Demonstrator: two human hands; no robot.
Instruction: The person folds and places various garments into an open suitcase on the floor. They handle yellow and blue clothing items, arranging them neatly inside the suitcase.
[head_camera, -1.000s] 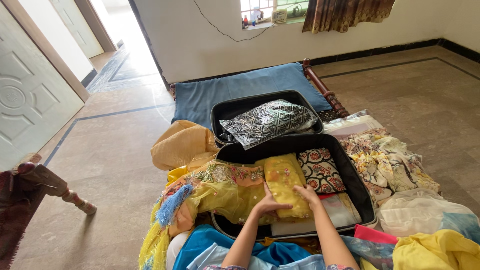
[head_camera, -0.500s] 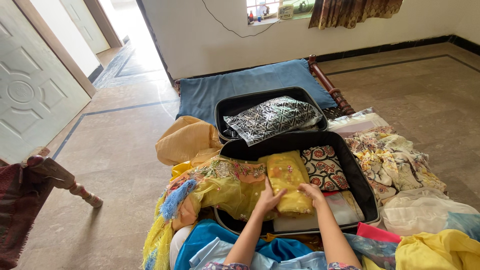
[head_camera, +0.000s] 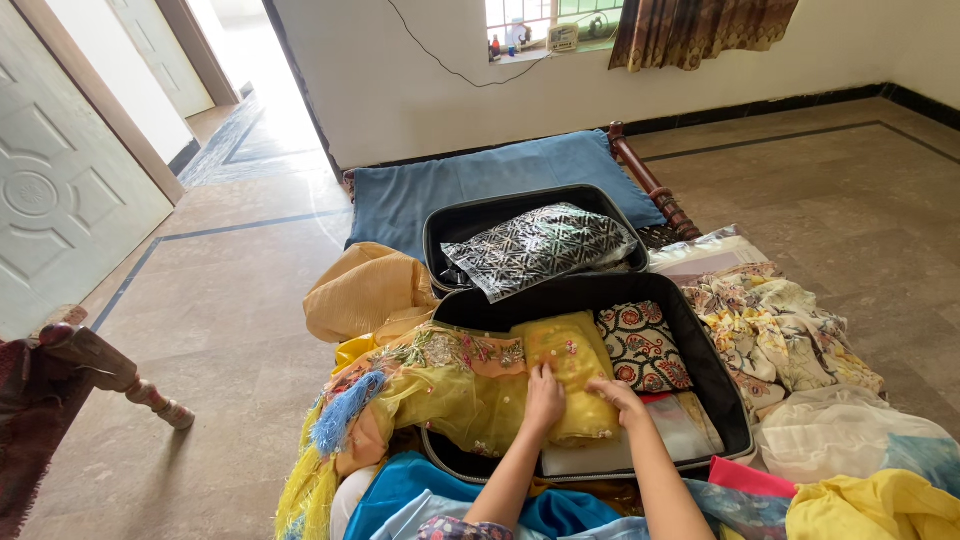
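Your left hand (head_camera: 545, 396) lies flat, fingers together and extended, on the near left part of the folded yellow garment (head_camera: 572, 372); it presses rather than grips. Your right hand (head_camera: 619, 398) rests on the garment's near right edge, fingers loosely spread, holding nothing. The garment sits in the near half of the open black suitcase (head_camera: 715, 370), between the embroidered yellow-green cloth (head_camera: 450, 385) draped over the case's left wall and the red-patterned fabric (head_camera: 642, 345) on the right. The far half holds a black-and-white patterned packet (head_camera: 540, 245). A floral cloth pile (head_camera: 775, 330) lies right of the case; a blue cushion (head_camera: 480, 185) lies beyond it.
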